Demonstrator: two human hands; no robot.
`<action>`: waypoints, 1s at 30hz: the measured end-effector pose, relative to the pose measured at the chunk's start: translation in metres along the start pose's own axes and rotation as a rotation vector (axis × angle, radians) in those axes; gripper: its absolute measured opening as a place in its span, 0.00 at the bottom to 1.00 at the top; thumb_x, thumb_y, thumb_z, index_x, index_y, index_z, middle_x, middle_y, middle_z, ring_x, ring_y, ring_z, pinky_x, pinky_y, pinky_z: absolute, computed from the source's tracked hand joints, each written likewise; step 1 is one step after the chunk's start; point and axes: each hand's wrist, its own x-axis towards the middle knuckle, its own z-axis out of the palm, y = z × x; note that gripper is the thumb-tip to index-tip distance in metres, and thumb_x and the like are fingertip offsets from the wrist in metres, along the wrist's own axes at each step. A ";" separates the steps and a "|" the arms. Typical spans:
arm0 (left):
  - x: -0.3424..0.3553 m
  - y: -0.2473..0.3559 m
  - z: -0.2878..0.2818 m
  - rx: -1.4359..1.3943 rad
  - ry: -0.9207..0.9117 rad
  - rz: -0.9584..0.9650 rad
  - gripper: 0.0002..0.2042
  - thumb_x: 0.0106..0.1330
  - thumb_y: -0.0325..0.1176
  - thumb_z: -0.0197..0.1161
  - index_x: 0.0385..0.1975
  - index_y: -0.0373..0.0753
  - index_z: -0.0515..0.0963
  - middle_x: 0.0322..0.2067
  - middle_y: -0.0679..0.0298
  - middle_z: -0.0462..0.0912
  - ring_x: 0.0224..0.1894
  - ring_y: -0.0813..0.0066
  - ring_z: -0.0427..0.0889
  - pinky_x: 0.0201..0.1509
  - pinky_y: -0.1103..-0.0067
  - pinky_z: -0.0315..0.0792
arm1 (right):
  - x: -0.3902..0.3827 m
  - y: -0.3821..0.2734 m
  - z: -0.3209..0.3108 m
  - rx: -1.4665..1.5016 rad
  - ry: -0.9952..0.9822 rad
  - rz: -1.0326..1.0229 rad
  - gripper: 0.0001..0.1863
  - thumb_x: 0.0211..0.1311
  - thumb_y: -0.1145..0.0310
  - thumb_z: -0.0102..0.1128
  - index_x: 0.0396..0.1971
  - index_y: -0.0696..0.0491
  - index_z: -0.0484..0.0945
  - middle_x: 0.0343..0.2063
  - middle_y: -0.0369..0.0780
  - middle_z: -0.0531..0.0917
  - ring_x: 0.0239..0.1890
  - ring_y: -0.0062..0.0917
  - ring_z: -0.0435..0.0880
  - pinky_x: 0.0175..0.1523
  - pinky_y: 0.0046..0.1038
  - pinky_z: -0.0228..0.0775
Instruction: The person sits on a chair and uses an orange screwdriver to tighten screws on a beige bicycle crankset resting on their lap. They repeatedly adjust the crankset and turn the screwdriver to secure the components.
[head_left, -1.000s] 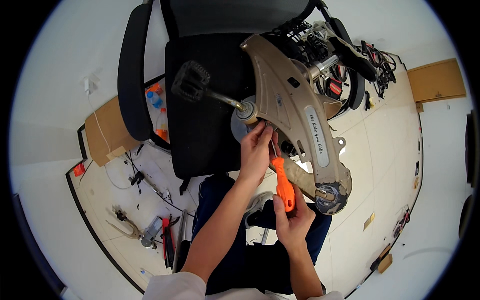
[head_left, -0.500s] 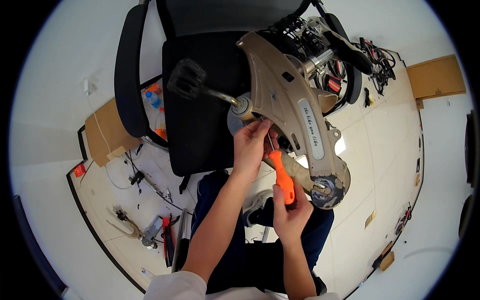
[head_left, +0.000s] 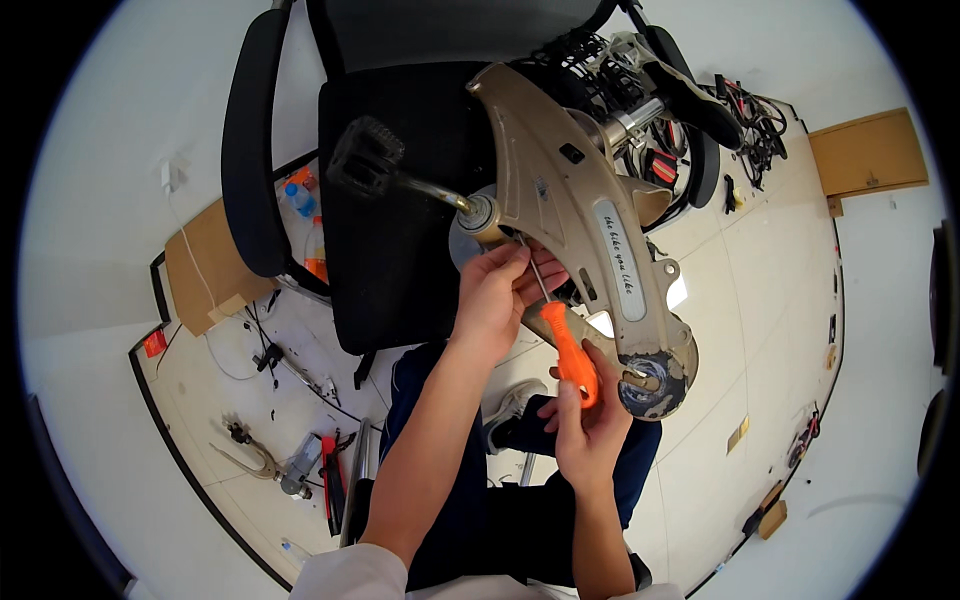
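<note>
A screwdriver with an orange handle (head_left: 575, 362) slants up to the underside of a tan bike frame (head_left: 545, 165). My right hand (head_left: 593, 432) is closed round the lower end of the handle. My left hand (head_left: 492, 297) is up at the thin shaft, thumb tip beside it and fingers reaching behind it, close under the frame. The shaft's tip goes in at the frame's lower edge, where I cannot see what it meets. Close by, a crank arm with a black pedal (head_left: 366, 158) sticks out from the frame's round hub (head_left: 480, 212).
The frame rests on a black office chair (head_left: 395, 260) with armrests. Cables and bike parts (head_left: 750, 130) lie at the far right. On the left floor are a cardboard box (head_left: 212, 265), bottles (head_left: 300, 198), a brake-like metal part (head_left: 300, 470) and a red-and-black tool (head_left: 332, 475).
My left thumb has drawn back a little along the shaft, and its fingers have spread more. My right hand has shifted its grip on the handle, which tilts slightly more to the right.
</note>
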 end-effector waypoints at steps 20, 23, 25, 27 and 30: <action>0.001 0.009 -0.006 0.071 -0.157 -0.106 0.13 0.72 0.27 0.47 0.50 0.26 0.72 0.46 0.53 0.80 0.49 0.61 0.82 0.58 0.70 0.75 | 0.009 0.016 0.000 -0.687 0.134 -0.591 0.23 0.62 0.79 0.59 0.56 0.69 0.68 0.43 0.50 0.81 0.38 0.31 0.87 0.42 0.25 0.80; 0.001 0.010 -0.005 0.096 -0.155 -0.109 0.13 0.72 0.28 0.47 0.49 0.26 0.72 0.44 0.53 0.81 0.46 0.63 0.83 0.55 0.72 0.77 | 0.004 0.012 0.006 -0.188 0.123 -0.270 0.19 0.68 0.73 0.53 0.56 0.67 0.68 0.38 0.52 0.81 0.30 0.33 0.87 0.35 0.25 0.81; 0.003 0.011 -0.005 0.124 -0.144 -0.097 0.13 0.72 0.29 0.49 0.48 0.26 0.73 0.43 0.53 0.81 0.45 0.64 0.83 0.54 0.72 0.78 | 0.006 0.007 0.009 0.202 0.163 -0.061 0.20 0.72 0.68 0.48 0.57 0.65 0.66 0.35 0.52 0.82 0.23 0.32 0.85 0.29 0.25 0.81; 0.004 0.009 -0.007 0.153 -0.125 -0.073 0.12 0.71 0.30 0.53 0.45 0.26 0.75 0.42 0.52 0.81 0.45 0.64 0.83 0.53 0.72 0.78 | 0.008 0.000 0.007 0.236 0.126 0.049 0.20 0.73 0.66 0.46 0.57 0.65 0.65 0.36 0.52 0.81 0.23 0.31 0.85 0.28 0.25 0.80; 0.004 0.008 -0.003 0.201 -0.013 -0.061 0.11 0.68 0.31 0.59 0.41 0.28 0.78 0.37 0.54 0.83 0.39 0.68 0.85 0.47 0.76 0.80 | 0.010 -0.005 0.007 0.186 0.063 -0.005 0.21 0.69 0.69 0.52 0.56 0.65 0.65 0.34 0.50 0.81 0.21 0.26 0.83 0.26 0.22 0.79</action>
